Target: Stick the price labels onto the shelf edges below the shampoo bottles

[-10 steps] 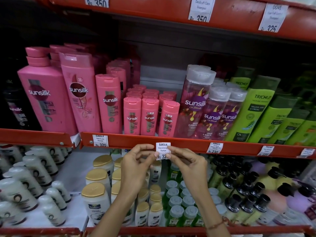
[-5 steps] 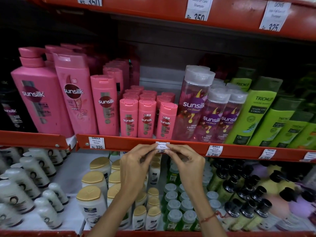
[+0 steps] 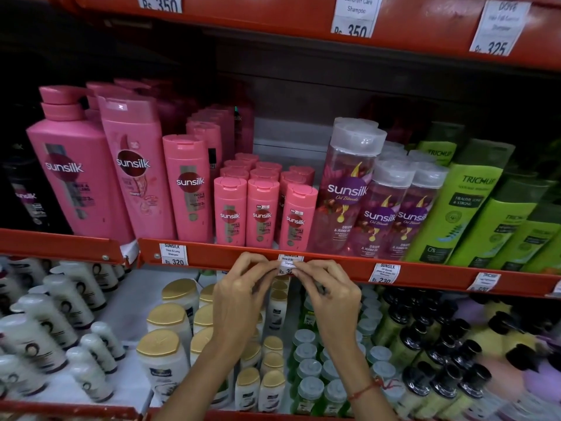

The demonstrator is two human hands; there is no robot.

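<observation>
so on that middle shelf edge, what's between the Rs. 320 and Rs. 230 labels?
Head view: one white price label, pinched against the red shelf edge by left hand and right hand.

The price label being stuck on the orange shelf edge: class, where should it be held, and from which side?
Hold the price label by its two side edges, coming from below and in front. It is thin, flat paper lying against the shelf edge; the left hand and right hand pinch its sides, leaving the middle free.
</observation>
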